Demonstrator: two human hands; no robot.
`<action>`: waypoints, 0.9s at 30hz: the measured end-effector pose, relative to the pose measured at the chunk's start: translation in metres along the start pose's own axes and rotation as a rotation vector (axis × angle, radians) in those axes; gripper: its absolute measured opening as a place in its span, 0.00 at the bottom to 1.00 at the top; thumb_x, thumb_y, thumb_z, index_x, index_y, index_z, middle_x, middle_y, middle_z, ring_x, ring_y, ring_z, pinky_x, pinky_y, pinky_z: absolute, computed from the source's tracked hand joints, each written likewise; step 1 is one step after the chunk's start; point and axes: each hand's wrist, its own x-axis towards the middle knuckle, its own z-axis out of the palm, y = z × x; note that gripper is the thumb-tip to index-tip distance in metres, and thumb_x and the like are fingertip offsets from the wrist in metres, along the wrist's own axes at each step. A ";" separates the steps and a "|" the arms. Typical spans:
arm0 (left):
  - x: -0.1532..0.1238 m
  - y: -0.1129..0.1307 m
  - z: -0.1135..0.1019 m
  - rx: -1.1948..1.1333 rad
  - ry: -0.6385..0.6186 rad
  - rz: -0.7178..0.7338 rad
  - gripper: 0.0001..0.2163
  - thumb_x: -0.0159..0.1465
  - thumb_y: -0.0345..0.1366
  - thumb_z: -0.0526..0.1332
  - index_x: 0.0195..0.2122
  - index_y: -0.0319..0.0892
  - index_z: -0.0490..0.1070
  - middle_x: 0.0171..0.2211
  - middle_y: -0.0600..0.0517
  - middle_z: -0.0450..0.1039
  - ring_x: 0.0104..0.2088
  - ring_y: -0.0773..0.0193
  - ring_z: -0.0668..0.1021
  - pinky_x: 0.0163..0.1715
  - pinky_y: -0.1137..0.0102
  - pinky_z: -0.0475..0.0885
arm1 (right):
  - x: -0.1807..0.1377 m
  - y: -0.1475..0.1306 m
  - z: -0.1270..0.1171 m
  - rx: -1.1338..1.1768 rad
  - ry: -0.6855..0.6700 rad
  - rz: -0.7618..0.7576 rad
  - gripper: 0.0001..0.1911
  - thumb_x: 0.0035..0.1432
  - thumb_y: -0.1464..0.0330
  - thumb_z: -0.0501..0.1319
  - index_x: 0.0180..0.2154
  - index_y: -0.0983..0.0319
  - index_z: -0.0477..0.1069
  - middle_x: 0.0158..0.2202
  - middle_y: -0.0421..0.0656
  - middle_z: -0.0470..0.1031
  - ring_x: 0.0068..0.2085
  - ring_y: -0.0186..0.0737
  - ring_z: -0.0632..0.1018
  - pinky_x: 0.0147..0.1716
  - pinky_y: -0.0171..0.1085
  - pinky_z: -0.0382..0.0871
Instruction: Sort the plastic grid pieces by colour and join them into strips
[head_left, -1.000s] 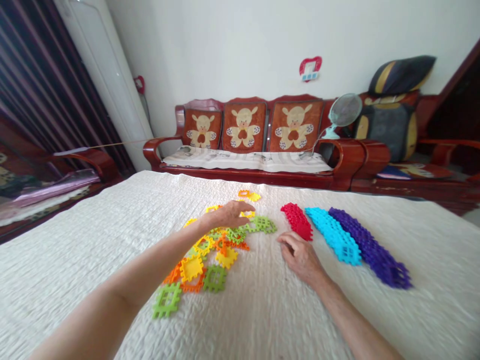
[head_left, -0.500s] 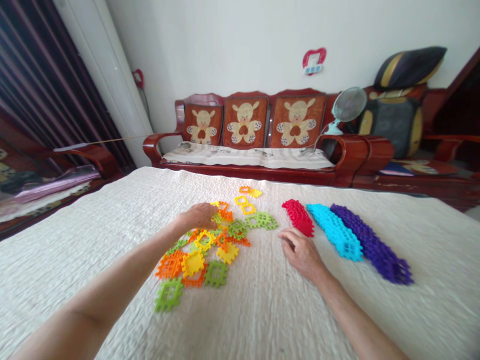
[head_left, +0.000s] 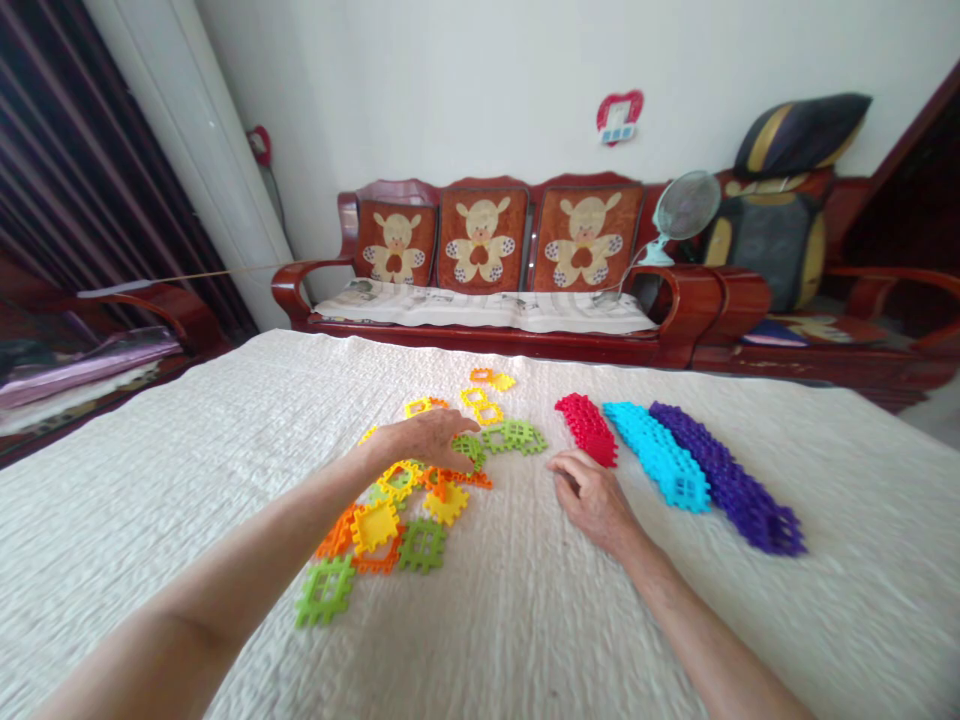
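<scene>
Head view: three rows (head_left: 656, 456) formed, one o'clock; pile (head_left: 376, 526) jumbled, eleven; left hand (head_left: 429, 438) half-open, right hand (head_left: 592, 498) curled; holds unclear.

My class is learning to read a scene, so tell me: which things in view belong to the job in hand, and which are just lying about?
Part of the job:
left hand, over mixed green, yellow and orange notched plastic tiles
right hand, by the red tile row
light-blue tile row
purple tile row

Just about:
wooden sofa
animal-patterned cushions
table fan
</scene>
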 end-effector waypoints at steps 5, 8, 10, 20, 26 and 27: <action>0.004 0.005 -0.001 0.047 -0.035 0.020 0.37 0.53 0.58 0.60 0.60 0.46 0.59 0.52 0.44 0.69 0.52 0.52 0.70 0.52 0.63 0.64 | -0.001 -0.001 0.000 -0.003 0.000 0.000 0.11 0.56 0.75 0.52 0.37 0.61 0.71 0.38 0.45 0.75 0.41 0.40 0.75 0.43 0.39 0.69; 0.007 0.008 -0.006 0.060 -0.079 0.004 0.37 0.51 0.57 0.61 0.60 0.46 0.60 0.52 0.43 0.69 0.52 0.51 0.70 0.51 0.62 0.64 | 0.000 -0.003 -0.001 -0.009 -0.003 -0.001 0.11 0.56 0.74 0.51 0.37 0.61 0.71 0.38 0.45 0.75 0.40 0.40 0.76 0.43 0.39 0.69; 0.010 0.008 -0.009 0.056 -0.110 -0.002 0.38 0.50 0.56 0.63 0.60 0.47 0.60 0.53 0.44 0.68 0.52 0.50 0.70 0.52 0.62 0.64 | 0.000 -0.002 -0.001 -0.008 0.001 -0.013 0.11 0.56 0.74 0.51 0.37 0.61 0.71 0.38 0.45 0.75 0.41 0.40 0.76 0.43 0.39 0.69; 0.033 0.007 -0.026 -0.063 -0.176 -0.001 0.34 0.52 0.50 0.65 0.60 0.48 0.60 0.52 0.49 0.71 0.47 0.59 0.74 0.47 0.67 0.68 | 0.001 0.007 0.002 -0.045 0.001 -0.034 0.11 0.57 0.70 0.52 0.38 0.62 0.72 0.39 0.46 0.76 0.41 0.41 0.77 0.43 0.39 0.70; 0.025 0.005 -0.024 0.017 -0.236 -0.001 0.38 0.47 0.49 0.68 0.60 0.51 0.60 0.56 0.48 0.68 0.54 0.51 0.70 0.53 0.60 0.65 | 0.002 0.006 0.001 -0.039 0.020 -0.032 0.11 0.56 0.69 0.53 0.37 0.60 0.72 0.38 0.46 0.77 0.40 0.42 0.77 0.43 0.40 0.70; 0.024 0.005 -0.022 0.035 -0.226 0.005 0.36 0.47 0.48 0.69 0.59 0.51 0.62 0.56 0.48 0.68 0.54 0.51 0.70 0.53 0.60 0.65 | 0.003 0.006 0.001 -0.037 0.022 -0.030 0.11 0.56 0.69 0.53 0.37 0.60 0.72 0.38 0.46 0.77 0.40 0.42 0.77 0.43 0.40 0.70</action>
